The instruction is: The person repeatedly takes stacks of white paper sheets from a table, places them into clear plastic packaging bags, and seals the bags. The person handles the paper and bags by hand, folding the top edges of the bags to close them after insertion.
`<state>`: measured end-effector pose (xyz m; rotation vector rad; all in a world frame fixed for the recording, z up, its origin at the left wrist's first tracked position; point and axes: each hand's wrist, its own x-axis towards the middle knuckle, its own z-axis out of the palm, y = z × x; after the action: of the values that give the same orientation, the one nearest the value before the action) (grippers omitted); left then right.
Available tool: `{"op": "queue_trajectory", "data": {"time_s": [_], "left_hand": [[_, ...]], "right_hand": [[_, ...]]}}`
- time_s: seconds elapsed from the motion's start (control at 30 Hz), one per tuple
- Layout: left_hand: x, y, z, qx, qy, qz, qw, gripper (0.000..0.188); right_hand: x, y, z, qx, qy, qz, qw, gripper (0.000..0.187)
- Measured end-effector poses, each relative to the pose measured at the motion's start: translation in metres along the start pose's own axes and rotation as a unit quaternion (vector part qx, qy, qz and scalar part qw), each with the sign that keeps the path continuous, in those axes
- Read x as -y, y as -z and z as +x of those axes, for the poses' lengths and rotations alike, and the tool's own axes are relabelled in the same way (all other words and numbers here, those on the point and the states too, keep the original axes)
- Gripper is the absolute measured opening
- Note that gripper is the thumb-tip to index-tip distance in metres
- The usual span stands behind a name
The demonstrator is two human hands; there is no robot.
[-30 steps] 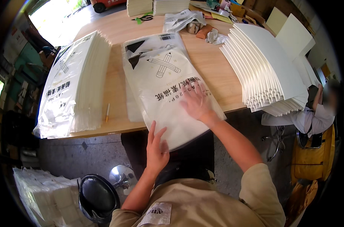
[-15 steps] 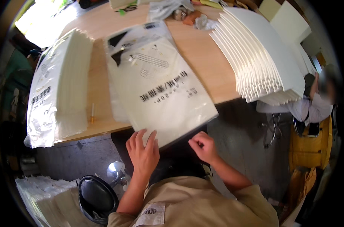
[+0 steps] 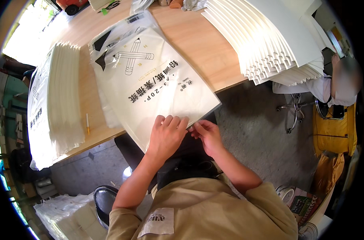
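A clear plastic bag of white drawing paper (image 3: 142,94), printed with crossed pencils and dark characters, lies slanted across the table, its near end past the front edge. My left hand (image 3: 168,135) rests on its near end, fingers slightly bent and spread over the plastic. My left thumb is hidden. At the bag's near edge, just right of the left hand, my right hand (image 3: 207,137) pinches the plastic between thumb and fingers. Another plastic bag (image 3: 106,102) shows partly underneath.
On the wooden table (image 3: 182,36), a tall stack of bagged paper (image 3: 58,100) stands left, with a thin white-and-orange stick (image 3: 87,124) beside it. Fanned white sheets (image 3: 254,44) lie right. A seated person (image 3: 330,86) is beyond them. Wrapped stacks (image 3: 66,214) and a black stool seat (image 3: 104,204) are lower left.
My left hand has moved right along the bag's near edge. My right hand has come in to the edge and now pinches it. The view has shifted.
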<state>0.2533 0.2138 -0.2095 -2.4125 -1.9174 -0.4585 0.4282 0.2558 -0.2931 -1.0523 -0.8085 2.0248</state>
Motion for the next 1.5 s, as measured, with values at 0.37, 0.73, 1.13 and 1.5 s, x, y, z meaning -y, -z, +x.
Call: {"op": "queue_trajectory", "data": {"time_s": [0.37, 0.73, 1.13, 1.5], "left_hand": [[-0.011, 0.011, 0.009, 0.004, -0.108, 0.055, 0.993, 0.015], [-0.009, 0.026, 0.014, -0.033, -0.122, 0.028, 0.992, 0.021], [-0.013, 0.036, 0.012, -0.014, -0.105, 0.028, 0.994, 0.02], [-0.013, 0.047, 0.013, -0.046, -0.053, -0.012, 0.997, 0.037]], "right_hand": [[-0.001, -0.004, 0.002, -0.04, 0.059, -0.049, 0.996, 0.01], [0.021, -0.035, -0.032, 0.022, 0.094, 0.053, 0.994, 0.022], [0.045, -0.056, -0.029, 0.017, -0.015, 0.168, 0.985, 0.013], [0.024, -0.055, -0.003, 0.052, -0.056, 0.182, 0.98, 0.026]]}}
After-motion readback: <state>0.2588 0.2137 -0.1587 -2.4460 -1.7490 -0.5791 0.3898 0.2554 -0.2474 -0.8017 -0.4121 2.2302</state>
